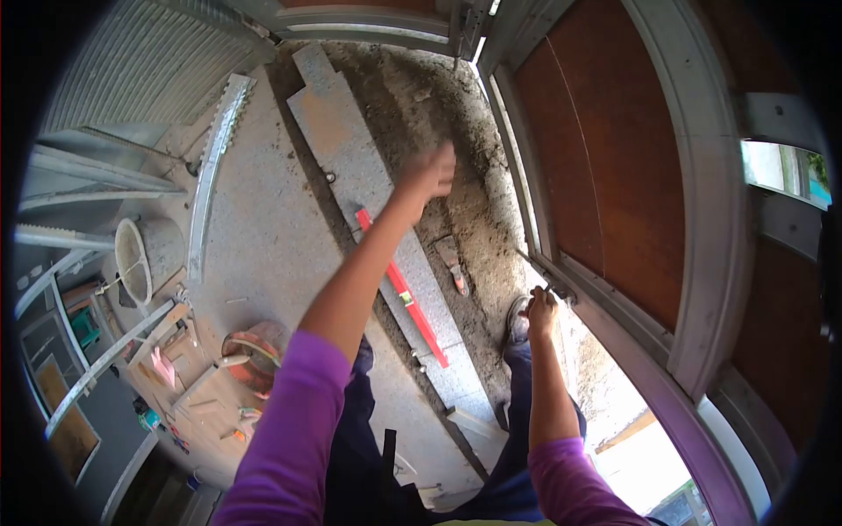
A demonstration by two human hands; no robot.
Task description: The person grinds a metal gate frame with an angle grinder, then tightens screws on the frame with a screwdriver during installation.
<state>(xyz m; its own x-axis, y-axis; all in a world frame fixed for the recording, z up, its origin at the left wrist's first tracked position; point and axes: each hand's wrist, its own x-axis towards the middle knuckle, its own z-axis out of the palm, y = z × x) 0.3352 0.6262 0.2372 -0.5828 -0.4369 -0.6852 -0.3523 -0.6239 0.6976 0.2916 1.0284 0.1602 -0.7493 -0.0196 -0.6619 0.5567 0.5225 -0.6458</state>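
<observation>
My left hand (pixel 427 175), smeared by motion, is over the right edge of a long grey stone slab strip (pixel 351 158), above the dirt; its fingers look apart and I see nothing in them. Below my left forearm, a red spirit level (pixel 421 324) lies lengthwise on the slabs, partly covered by the arm. Beside the door's lower frame (pixel 605 302), my right hand (pixel 542 311) is closed; what its fingers hold is too small to make out. A trowel-like tool (pixel 453 263) with an orange-tipped handle lies on the dirt (pixel 474 202) right of the slabs.
To the left are a long metal straightedge (pixel 215 171), a round bucket (pixel 140 263) and a reddish mortar bucket (pixel 254 359). Boards and small tools (pixel 197 394) lie at lower left. A brown-panelled door (pixel 605 140) stands along the right. My shoe (pixel 517 323) is on the dirt.
</observation>
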